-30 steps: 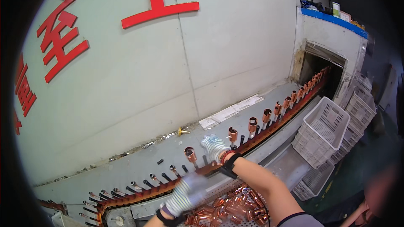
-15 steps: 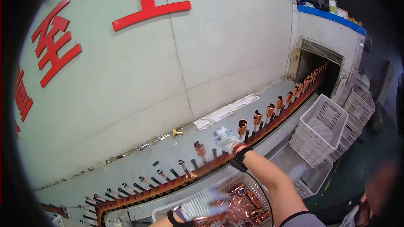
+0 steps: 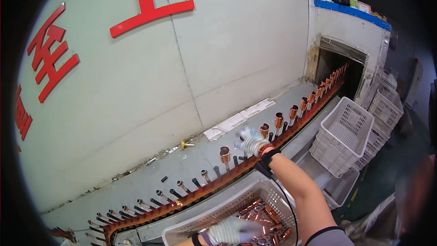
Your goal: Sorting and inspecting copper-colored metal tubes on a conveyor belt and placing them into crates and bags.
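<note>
My right hand [image 3: 251,142], in a striped knit glove, is above the row of pegs, its fingers apart with nothing visible in them. Beside it a copper tube fitting [image 3: 264,130] with a cut-out top sits upright on a peg. Another copper fitting [image 3: 225,155] stands on a peg to the hand's left. My left hand [image 3: 227,231], gloved alike, is low over a white plastic basket [image 3: 182,233]; its fingers are smeared by motion. Loose copper fittings [image 3: 273,215] lie in the basket, partly hidden by that hand.
The peg conveyor [image 3: 214,183] curves from the lower left into a dark opening [image 3: 353,75], with more fittings on its far pegs. White baskets [image 3: 343,136] are stacked at right. A brass-coloured piece [image 3: 184,145] lies by the wall. A black cord [image 3: 287,200] hangs beside my right arm.
The pegs and fittings have shifted right toward the opening. My left hand has moved lower and right over the basket. My right hand has moved slightly right along the pegs.
</note>
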